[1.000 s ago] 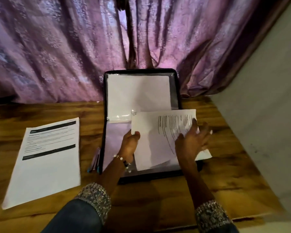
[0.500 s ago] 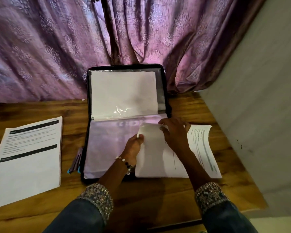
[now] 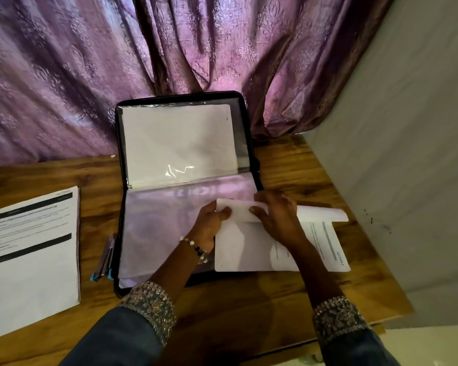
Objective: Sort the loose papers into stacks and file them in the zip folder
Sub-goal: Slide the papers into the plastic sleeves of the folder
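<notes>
Both hands on paper stack (image 3: 249, 247), right of open sleeve (image 3: 164, 228), overlapping right edge of zip folder (image 3: 251, 154). Left hand (image 3: 209, 225) pinches curled top-left corner; right hand (image 3: 278, 220) curls over rolled-back top sheet. Stack long axis runs left-right; sleeve lies left, left hand nearer. Feed probably leftward. Paper thin, floppy; sleeve glossy plastic, slick. Second stack (image 3: 29, 260) well apart, far left on wood table (image 3: 249, 307).

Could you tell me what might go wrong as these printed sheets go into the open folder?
1. The left hand and right hand curl the white printed sheets' top edge over; it could crease.
2. The sheets overhang the black zip folder's right edge onto the wooden table, so they may slide out of line.
</notes>
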